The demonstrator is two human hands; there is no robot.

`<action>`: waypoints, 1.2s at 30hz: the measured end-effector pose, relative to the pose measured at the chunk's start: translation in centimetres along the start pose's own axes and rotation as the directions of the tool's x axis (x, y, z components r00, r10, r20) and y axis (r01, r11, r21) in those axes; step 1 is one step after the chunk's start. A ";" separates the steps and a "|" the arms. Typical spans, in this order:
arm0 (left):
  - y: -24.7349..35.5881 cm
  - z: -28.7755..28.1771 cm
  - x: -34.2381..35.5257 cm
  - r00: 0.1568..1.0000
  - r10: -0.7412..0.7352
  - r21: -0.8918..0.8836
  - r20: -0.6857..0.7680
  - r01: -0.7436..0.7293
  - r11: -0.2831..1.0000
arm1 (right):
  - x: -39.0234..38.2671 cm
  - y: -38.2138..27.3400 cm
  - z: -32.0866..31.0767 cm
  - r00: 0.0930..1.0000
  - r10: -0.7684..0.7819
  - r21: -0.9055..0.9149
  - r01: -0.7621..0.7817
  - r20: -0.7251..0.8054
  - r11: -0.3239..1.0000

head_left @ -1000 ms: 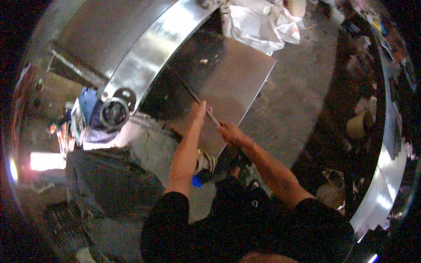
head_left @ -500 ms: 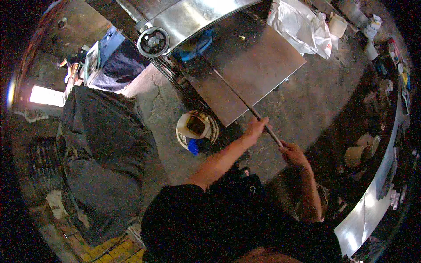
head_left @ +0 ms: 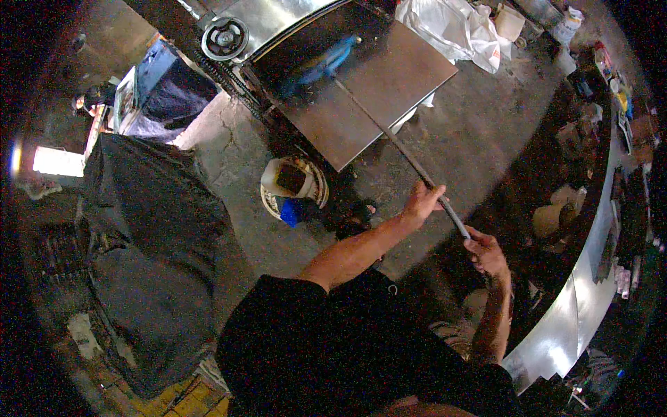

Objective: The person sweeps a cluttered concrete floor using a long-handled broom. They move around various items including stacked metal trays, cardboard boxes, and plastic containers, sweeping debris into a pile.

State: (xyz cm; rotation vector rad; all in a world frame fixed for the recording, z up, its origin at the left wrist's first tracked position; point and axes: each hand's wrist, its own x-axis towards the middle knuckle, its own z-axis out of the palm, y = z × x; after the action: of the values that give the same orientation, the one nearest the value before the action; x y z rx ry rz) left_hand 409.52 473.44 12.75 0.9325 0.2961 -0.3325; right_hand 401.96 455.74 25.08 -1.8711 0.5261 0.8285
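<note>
A long metal pole (head_left: 397,143) slants from my hands out over a flat brownish metal plate (head_left: 410,66). At its far end a blue cloth-like head (head_left: 325,64), somewhat blurred, rests on or just over the plate's far left part. My left hand (head_left: 422,205) is closed round the pole partway down, beyond the plate's near edge. Lower and farther right, my right hand (head_left: 488,256) grips the pole's near end.
A shiny metal machine with a black handwheel (head_left: 225,38) and chain adjoins the plate. Left of my arms stand a white bucket (head_left: 322,189) with a blue cloth (head_left: 288,211) and a dark-covered bulk (head_left: 149,257). A white sack (head_left: 448,28) lies behind; curved sheet metal (head_left: 556,340) stands right.
The pole has been drawn back toward me and to the right. More of its blue head shows, out from the machine's curved metal edge. The whole view has shifted slightly.
</note>
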 end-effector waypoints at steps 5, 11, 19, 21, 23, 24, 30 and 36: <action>4.9 -10.2 8.0 0.997 0.065 0.192 -0.043 -0.056 0.980 | 8.3 -4.5 8.5 0.923 -0.384 -0.125 0.385 0.038 0.914; 8.3 -16.4 23.2 0.977 0.094 0.352 -0.190 -0.022 0.936 | 21.3 -10.5 14.7 0.901 -0.434 0.039 0.433 0.010 0.900; -3.5 -4.7 7.2 0.921 -0.197 0.497 0.336 0.004 0.868 | 2.8 5.2 9.5 0.962 -0.199 0.124 0.224 -0.189 0.967; -4.6 -3.7 1.7 0.877 -0.250 0.238 0.411 0.161 0.958 | -0.7 6.9 10.4 0.940 -0.242 0.106 0.274 -0.241 0.956; -3.1 -5.4 0.6 0.947 -0.180 0.289 0.268 0.099 0.952 | -1.7 6.4 11.9 0.958 -0.166 0.060 0.185 -0.234 0.981; -2.0 -6.7 0.6 0.962 -0.161 0.318 0.221 0.086 0.944 | -1.2 5.6 12.8 0.945 -0.271 0.038 0.282 -0.183 0.959; 4.4 -17.0 2.5 0.941 0.220 0.627 -0.256 -0.011 0.779 | 3.4 2.5 14.8 0.933 -0.343 0.056 0.339 0.107 0.939; -5.4 -6.2 -7.5 0.977 -0.115 0.437 -0.181 0.184 0.880 | -7.4 12.0 7.6 0.913 -0.405 -0.373 0.358 -0.054 0.856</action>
State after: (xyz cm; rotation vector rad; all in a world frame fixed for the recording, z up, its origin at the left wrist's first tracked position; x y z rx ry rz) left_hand 399.85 476.64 8.26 1.4034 0.4421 -0.4885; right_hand 386.52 457.60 21.09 -2.2785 0.0654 0.5580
